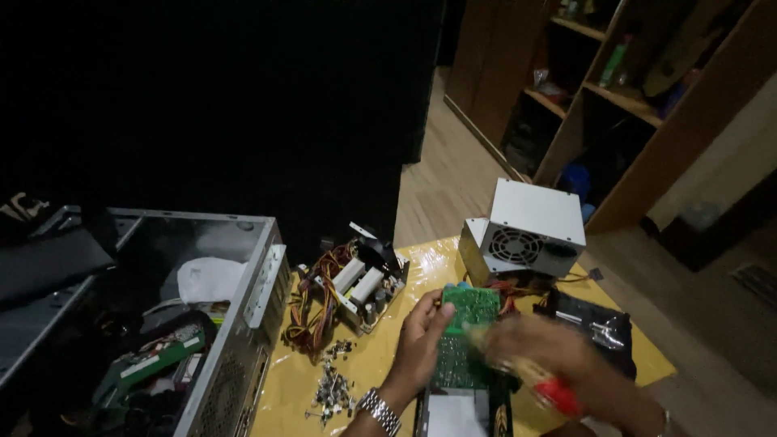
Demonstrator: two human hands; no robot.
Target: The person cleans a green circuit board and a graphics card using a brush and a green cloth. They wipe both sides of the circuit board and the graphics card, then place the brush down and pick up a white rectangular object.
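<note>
- An open grey metal computer case (243,324) fills the lower left of the frame, with a green board and cables lying inside it.
- Just right of the case, on the yellow counter (299,388), lies an opened power supply unit with bundled coloured wires (352,287); below it sits a scatter of small metal screws (332,388).
- A closed white metal power supply box with a round fan grille (526,231) stands at centre right, with a black plastic bag (599,328) beside it to the lower right.
- Wooden shelves (631,97) occupy the upper right; the upper left is dark.
- The left hand (417,344) grips a green rectangular circuit board (465,332) by its left edge, at lower centre of the frame above a black box with a white label (457,413).
- The board's long axis runs roughly top to bottom of the frame, its face turned to the camera.
- The right hand (558,360) is motion-blurred; it is closed around a red-handled tool (558,392) just right of the board.
</note>
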